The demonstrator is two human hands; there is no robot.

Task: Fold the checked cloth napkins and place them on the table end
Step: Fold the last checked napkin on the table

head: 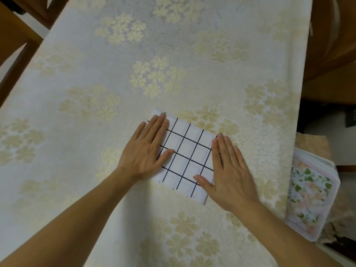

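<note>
A folded white napkin with a black check grid [187, 153] lies flat on the table, a little right of centre. My left hand [146, 151] rests flat on its left side, fingers straight and together, thumb spread onto the cloth. Along the napkin's right edge my right hand [229, 170] lies flat as well, fingers straight, thumb reaching over the lower right corner. Both palms press the cloth down. Only this one napkin is in view.
The table [134, 54] is covered by a cream cloth with pale gold clover clusters. Wooden chair parts [21, 31] stand at the far left and right. A stack of floral-patterned items [310, 191] sits off the table's right edge.
</note>
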